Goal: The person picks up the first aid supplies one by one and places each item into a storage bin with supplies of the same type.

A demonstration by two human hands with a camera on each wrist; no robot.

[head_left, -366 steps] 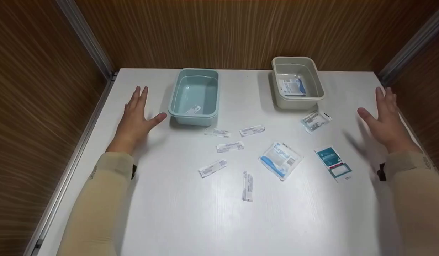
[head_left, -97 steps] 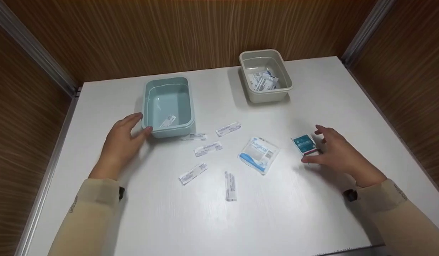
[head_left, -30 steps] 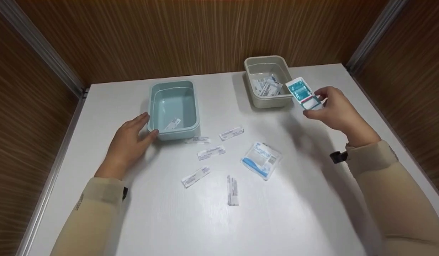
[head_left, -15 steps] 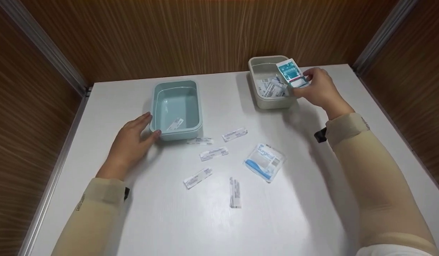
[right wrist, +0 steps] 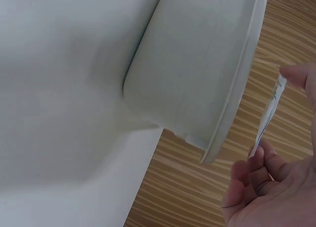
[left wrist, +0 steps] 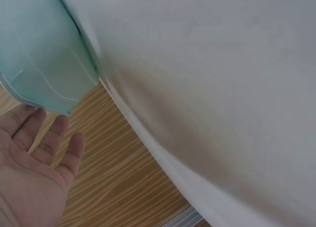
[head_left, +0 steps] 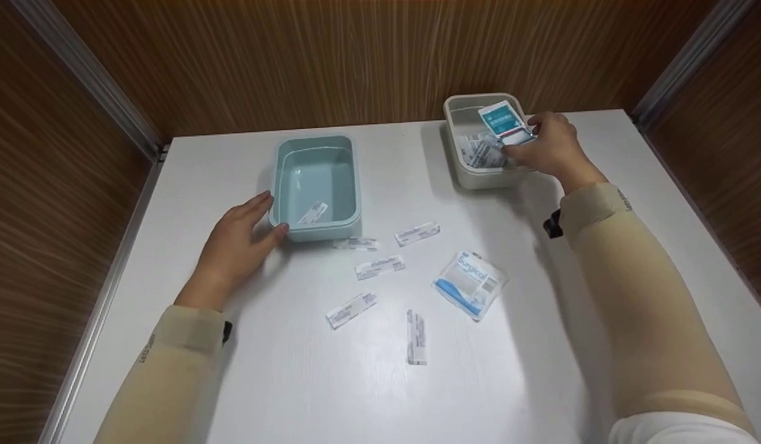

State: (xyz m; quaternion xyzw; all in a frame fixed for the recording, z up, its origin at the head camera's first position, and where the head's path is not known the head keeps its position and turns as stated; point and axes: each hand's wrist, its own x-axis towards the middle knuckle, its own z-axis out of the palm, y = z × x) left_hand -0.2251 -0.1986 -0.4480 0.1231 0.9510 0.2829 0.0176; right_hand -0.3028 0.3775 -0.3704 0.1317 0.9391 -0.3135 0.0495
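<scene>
My right hand (head_left: 553, 148) pinches a flat teal-and-white packet (head_left: 502, 120) by its edges, thumb on one side and fingers on the other. The packet is tilted above the beige bin (head_left: 488, 180); in the right wrist view it shows nearly edge-on, beyond the rim. Several white packets (head_left: 482, 153) lie inside that bin, partly hidden by the hand. My left hand (head_left: 235, 246) rests its fingertips and thumb near the front left corner of the light blue bin (head_left: 325, 233), fingers extended. One small white sachet (head_left: 313, 213) lies in the blue bin.
Several narrow white sachets (head_left: 380, 267) lie scattered on the white table (head_left: 331, 394). A flat packet marked Surgical (head_left: 471, 285) lies right of them. Wood-grain panels (head_left: 380, 61) stand behind and at both sides.
A foil-like packet moved from table to beige bin. My right hand picked up the teal packet and brought it over that bin. My left hand came to the blue bin and stays there.
</scene>
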